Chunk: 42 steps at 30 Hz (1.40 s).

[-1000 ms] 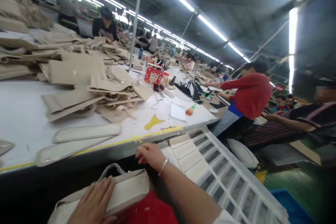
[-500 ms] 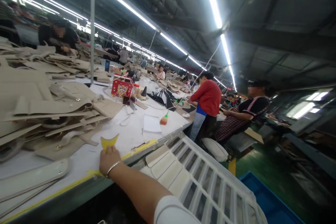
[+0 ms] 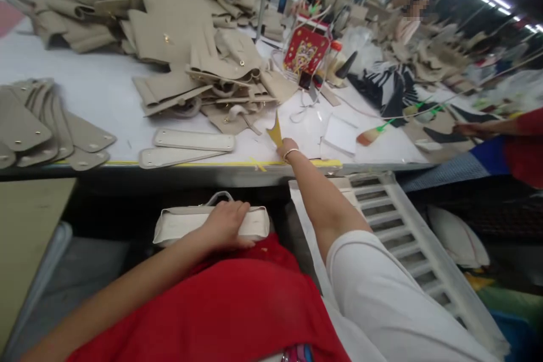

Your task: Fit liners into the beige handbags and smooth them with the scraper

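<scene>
My right hand reaches over the table's front edge, closed on a small yellow piece that stands up above the fingers; a bracelet circles the wrist. My left hand lies flat, fingers together, on a cream handbag that rests on my lap over a red garment. Two long cream base panels lie flat on the white table just left of my right hand.
Heaps of beige bag parts cover the table's far side; rounded tabs are stacked at the left. A red patterned box and a glue bottle stand further back. A white slatted crate sits at my right. A person's red sleeve shows at the far right.
The camera has tilted down from the ceiling to the table and my lap. My right hand has lifted the yellow piece upright; my left hand on the handbag has come back into view.
</scene>
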Each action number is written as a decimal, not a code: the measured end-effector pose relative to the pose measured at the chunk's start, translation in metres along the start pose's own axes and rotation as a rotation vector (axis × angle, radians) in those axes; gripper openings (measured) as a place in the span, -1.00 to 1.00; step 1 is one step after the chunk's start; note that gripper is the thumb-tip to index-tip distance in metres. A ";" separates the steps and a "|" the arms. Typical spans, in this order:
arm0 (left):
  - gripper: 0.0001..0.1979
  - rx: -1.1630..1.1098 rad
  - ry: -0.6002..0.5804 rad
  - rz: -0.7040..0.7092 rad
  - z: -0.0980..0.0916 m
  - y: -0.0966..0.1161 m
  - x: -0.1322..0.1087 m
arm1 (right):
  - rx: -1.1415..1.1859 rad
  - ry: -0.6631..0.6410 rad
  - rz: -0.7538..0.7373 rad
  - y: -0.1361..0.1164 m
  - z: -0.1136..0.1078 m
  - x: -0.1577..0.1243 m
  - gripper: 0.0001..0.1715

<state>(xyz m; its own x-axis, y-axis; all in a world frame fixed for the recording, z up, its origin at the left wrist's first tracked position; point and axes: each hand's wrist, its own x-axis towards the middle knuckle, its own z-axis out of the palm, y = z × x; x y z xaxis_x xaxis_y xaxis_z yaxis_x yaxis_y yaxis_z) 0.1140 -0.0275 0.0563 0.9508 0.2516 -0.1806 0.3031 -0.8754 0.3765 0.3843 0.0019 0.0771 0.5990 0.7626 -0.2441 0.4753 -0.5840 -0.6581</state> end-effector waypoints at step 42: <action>-0.49 -1.117 -0.284 -0.367 0.005 -0.031 0.073 | -0.862 -0.308 -0.279 0.036 0.033 -0.149 -0.36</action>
<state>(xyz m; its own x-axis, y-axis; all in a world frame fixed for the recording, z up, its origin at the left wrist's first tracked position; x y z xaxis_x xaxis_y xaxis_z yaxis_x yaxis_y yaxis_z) 0.1739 0.0161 0.0263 0.7912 0.1884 -0.5818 0.5731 0.1035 0.8129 0.2908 -0.1233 0.0665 0.2554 0.8730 -0.4156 0.9598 -0.2806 0.0004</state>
